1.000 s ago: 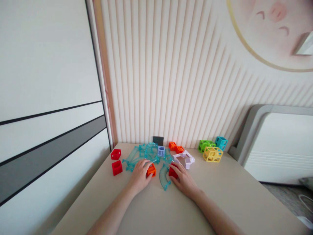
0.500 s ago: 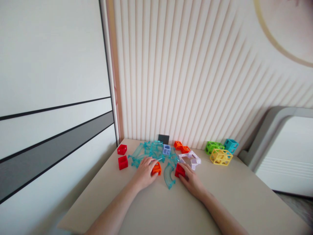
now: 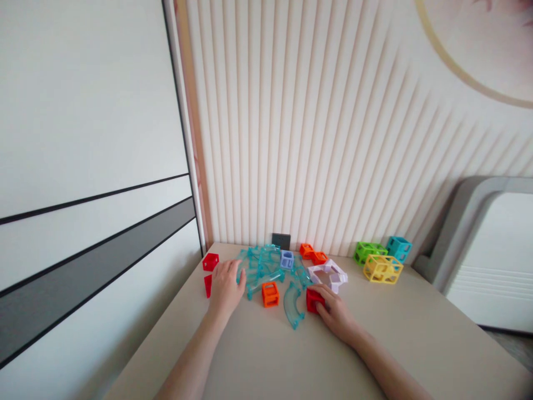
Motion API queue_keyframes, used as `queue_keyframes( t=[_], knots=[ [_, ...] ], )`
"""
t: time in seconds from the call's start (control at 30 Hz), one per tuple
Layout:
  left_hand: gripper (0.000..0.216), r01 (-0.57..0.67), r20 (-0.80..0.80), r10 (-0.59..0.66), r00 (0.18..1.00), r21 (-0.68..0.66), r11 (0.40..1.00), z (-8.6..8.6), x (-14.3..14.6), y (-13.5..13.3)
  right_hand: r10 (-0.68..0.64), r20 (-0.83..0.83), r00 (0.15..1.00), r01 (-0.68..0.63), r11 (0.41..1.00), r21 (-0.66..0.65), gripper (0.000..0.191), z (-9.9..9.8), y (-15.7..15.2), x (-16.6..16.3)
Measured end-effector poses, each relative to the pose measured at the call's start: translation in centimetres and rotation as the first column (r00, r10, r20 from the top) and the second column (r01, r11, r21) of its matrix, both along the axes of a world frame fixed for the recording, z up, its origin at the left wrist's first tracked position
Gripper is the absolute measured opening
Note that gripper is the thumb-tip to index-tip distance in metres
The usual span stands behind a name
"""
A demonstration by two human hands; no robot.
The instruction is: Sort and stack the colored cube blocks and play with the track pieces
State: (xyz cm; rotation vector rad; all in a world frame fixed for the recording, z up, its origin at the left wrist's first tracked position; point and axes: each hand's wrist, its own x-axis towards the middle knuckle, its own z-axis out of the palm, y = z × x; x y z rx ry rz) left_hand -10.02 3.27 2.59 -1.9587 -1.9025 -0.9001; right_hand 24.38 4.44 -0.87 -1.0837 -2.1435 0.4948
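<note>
Both forearms reach in over the near part of the counter and are cut off by the view's lower border. The right hand lies low, its fingers pinching a red cube; they hide the cube's right part. Just left of it lies a curved track of clear teal plastic, then an orange cube with open faces. The left hand points toward the back edge, palm down, fingers slightly spread and thumb apart. It covers most of a red piece near the left edge; whether it touches this, I cannot tell. A red block sits close behind. Farther, teal tracks overlap and are hard to separate, with a light-blue cube among them. To their right is an angular lilac frame. At the back edge are two orange blocks, and near the back right corner a yellow openwork block partly hides a green one, beside a blue one.
</note>
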Motion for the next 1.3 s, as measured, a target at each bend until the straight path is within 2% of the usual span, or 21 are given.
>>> queue_keyframes(
  t=[0.1, 0.17, 0.27, 0.57, 0.77, 0.97, 1.13, 1.23, 1.3],
  knots=[
    [0.042, -0.269, -0.083, 0.258, 0.962, -0.161, 0.95, -0.8, -1.5, 0.3, -0.011, -0.012, 1.0, 0.011, 1.0, -0.025, 0.034, 0.1, 0.1, 0.0],
    [0.054, -0.349, -0.11, 0.332, 0.937, -0.237, 0.907, -1.3, -2.3, 0.5, -0.01, -0.016, 1.0, 0.009, 0.999, -0.03, 0.033, 0.2, 0.2, 0.1],
    [0.064, -0.368, -0.119, 0.348, 0.93, -0.274, 0.889, -1.7, -3.4, 0.9, -0.015, -0.021, 1.0, 0.014, 0.999, -0.034, 0.033, 0.2, 0.3, 0.2],
    [0.05, -0.286, -0.021, 0.297, 0.955, -0.341, 0.896, -2.2, -5.6, 2.2, -0.012, -0.017, 1.0, 0.012, 0.999, -0.034, 0.033, -0.1, 0.5, 0.4],
    [0.034, -0.282, 0.016, 0.3, 0.954, -0.305, 0.91, -2.0, -5.5, 2.0, -0.016, -0.027, 0.999, 0.016, 1.0, -0.022, 0.033, -0.1, 0.5, 0.5],
    [0.033, -0.359, 0.094, 0.392, 0.915, -0.249, 0.899, -1.1, -5.5, 1.5, -0.006, -0.044, 0.999, 0.004, 1.0, -0.03, 0.03, -0.2, 0.6, 0.6],
    [0.035, -0.416, 0.187, 0.443, 0.877, -0.167, 0.894, 0.3, -5.4, 1.0, -0.012, -0.022, 1.0, 0.011, 1.0, -0.024, 0.031, -0.3, 0.6, 0.6],
    [0.034, -0.383, 0.337, 0.368, 0.867, -0.024, 0.923, 1.2, -5.1, 0.8, -0.012, -0.01, 1.0, 0.012, 1.0, -0.017, 0.031, -0.2, 0.4, 0.6],
    [0.03, -0.311, 0.485, 0.205, 0.85, 0.147, 0.939, 1.6, -4.6, 0.8, -0.008, -0.014, 1.0, 0.008, 1.0, -0.004, 0.03, -0.1, 0.2, 0.6]
  ],
)
